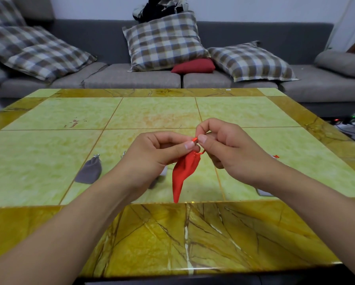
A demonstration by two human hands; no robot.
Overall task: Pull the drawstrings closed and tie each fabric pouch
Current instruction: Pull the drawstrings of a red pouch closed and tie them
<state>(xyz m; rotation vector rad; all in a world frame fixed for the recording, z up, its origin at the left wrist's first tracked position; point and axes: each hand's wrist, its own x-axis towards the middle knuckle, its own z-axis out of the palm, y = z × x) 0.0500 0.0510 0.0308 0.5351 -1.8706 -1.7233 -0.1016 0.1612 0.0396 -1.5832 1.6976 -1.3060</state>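
Note:
A red fabric pouch [182,173] hangs above the table, its mouth gathered shut at the top. My left hand [158,151] and my right hand [226,147] meet just above it, each pinching the thin red drawstring [195,139] between thumb and forefinger. A loop of the string shows at the pouch's neck. To the left a grey pouch [89,170] with its mouth drawn lies on the table. Another pouch, mostly hidden, shows under my left wrist [154,184]. Bits of a red string [276,156] and a pale pouch [264,192] peek out beside my right forearm.
The yellow-green tiled table [69,116] has an amber marble border. Behind it stands a grey sofa [131,79] with several plaid cushions and a small red cushion [194,66]. Cables and a power strip lie on the floor at the right [353,124].

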